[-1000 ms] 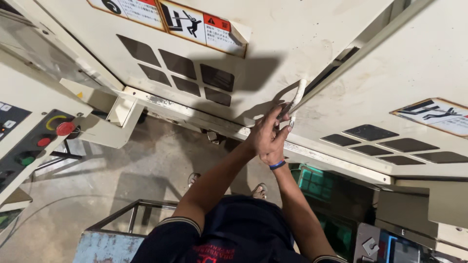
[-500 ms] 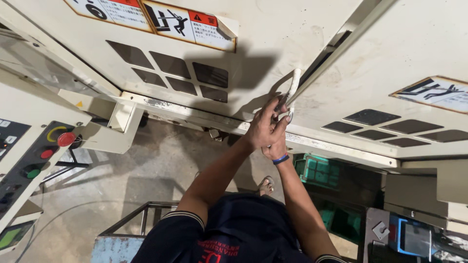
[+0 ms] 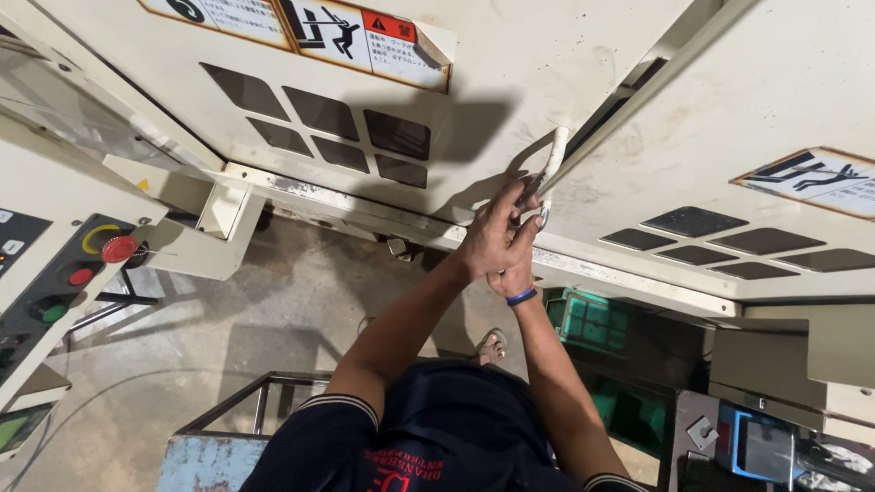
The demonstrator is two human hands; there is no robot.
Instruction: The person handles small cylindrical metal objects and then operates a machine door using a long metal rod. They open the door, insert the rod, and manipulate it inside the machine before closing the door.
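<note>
A stained concrete floor [image 3: 273,328] carries a cream machine cabinet [image 3: 565,82] (its base rail scuffed and rusty), a blue metal stand [image 3: 210,460] with a tubular frame, and a green plastic crate [image 3: 592,319] tucked under the machine's right door.

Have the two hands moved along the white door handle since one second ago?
No. Both hands stay on the white handle, below the gap between the doors.

Both hands [image 3: 499,244] grasp the door handle [image 3: 550,169].
</note>
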